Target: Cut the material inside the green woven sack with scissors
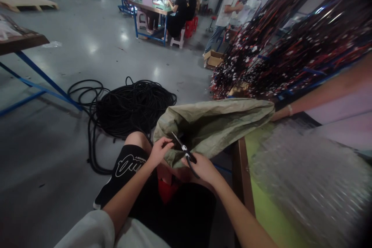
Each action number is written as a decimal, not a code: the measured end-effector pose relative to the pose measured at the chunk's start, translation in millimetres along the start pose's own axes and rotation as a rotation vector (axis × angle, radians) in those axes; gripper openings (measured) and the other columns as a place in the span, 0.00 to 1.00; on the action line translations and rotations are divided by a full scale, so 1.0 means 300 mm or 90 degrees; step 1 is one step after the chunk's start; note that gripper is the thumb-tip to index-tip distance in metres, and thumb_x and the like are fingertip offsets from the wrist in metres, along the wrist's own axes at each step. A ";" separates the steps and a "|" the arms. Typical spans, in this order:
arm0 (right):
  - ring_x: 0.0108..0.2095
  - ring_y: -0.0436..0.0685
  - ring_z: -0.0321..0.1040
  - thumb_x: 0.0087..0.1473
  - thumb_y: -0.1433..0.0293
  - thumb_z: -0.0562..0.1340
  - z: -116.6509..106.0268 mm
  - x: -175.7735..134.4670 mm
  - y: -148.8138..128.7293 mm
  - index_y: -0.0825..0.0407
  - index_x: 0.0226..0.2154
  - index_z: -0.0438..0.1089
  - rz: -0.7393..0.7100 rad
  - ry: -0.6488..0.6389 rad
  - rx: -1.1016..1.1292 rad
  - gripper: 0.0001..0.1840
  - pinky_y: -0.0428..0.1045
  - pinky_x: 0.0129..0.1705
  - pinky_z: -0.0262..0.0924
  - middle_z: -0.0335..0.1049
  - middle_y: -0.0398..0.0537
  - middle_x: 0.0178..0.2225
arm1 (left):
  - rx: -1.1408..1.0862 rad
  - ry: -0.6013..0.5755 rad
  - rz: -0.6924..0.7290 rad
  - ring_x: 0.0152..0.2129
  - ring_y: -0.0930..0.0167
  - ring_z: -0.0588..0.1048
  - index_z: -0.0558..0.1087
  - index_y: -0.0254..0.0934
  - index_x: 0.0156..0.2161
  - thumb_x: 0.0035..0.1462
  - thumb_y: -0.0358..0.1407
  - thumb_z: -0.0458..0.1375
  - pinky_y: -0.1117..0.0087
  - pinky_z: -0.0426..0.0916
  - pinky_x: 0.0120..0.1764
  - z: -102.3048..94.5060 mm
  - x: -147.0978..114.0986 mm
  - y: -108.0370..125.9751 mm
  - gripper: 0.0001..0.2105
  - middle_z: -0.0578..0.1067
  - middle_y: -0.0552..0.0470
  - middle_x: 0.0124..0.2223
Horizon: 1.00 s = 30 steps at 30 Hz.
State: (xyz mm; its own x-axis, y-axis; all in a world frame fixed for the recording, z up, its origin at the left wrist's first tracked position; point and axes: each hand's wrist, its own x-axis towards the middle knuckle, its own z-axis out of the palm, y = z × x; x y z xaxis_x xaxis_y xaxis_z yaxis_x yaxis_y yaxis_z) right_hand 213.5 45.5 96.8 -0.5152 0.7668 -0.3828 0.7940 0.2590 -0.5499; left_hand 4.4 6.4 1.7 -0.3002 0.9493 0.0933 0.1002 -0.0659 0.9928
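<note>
My right hand (pixel 202 167) is closed around the dark handles of a pair of scissors (pixel 186 151), whose blades point up and to the left over the sack's mouth. A khaki woven sack (pixel 215 116) lies spread with its opening towards me. At the sack's near left rim is my left hand (pixel 159 151), its fingers bent and closed on the edge, close to the scissor blades. On the right, another person's hand (pixel 280 114) is at the far end of the sack. The inside of the sack is in shadow.
A large coil of black cable (pixel 130 104) lies on the floor ahead. Beside me on the right stands a green-topped table (pixel 261 193) with clear plastic wrap (pixel 314 174). Bundled wires (pixel 247 58) hang behind it. Farther back, people sit at a workbench (pixel 154 7); a cardboard box (pixel 213 59) is nearby.
</note>
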 end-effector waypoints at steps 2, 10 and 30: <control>0.33 0.58 0.69 0.55 0.47 0.59 0.007 0.004 0.005 0.52 0.35 0.71 0.002 0.000 0.007 0.25 0.46 0.33 0.56 0.74 0.50 0.33 | 0.038 0.025 0.019 0.34 0.68 0.75 0.74 0.36 0.37 0.52 0.44 0.63 0.67 0.68 0.40 -0.002 0.000 -0.002 0.13 0.77 0.50 0.35; 0.29 0.58 0.70 0.56 0.44 0.55 -0.019 -0.019 -0.022 0.52 0.29 0.74 0.016 -0.027 0.007 0.28 0.45 0.27 0.52 0.73 0.50 0.27 | 0.024 0.016 0.023 0.34 0.67 0.75 0.74 0.37 0.39 0.57 0.43 0.59 0.66 0.69 0.40 -0.002 -0.009 0.017 0.11 0.78 0.50 0.36; 0.35 0.59 0.70 0.58 0.50 0.56 -0.011 0.013 -0.009 0.53 0.35 0.73 -0.020 0.005 0.087 0.23 0.47 0.34 0.58 0.75 0.50 0.34 | -0.011 -0.005 0.007 0.36 0.68 0.75 0.73 0.37 0.41 0.58 0.41 0.58 0.66 0.69 0.42 0.020 -0.011 0.016 0.11 0.77 0.49 0.38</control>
State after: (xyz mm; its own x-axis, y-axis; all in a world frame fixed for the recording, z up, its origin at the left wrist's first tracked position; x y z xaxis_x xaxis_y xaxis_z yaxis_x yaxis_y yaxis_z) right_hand 210.4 49.8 99.1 -0.5359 0.7643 -0.3587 0.7261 0.2003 -0.6578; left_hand 11.5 4.8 5.6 -0.2922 0.9506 0.1043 0.0874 -0.0821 0.9928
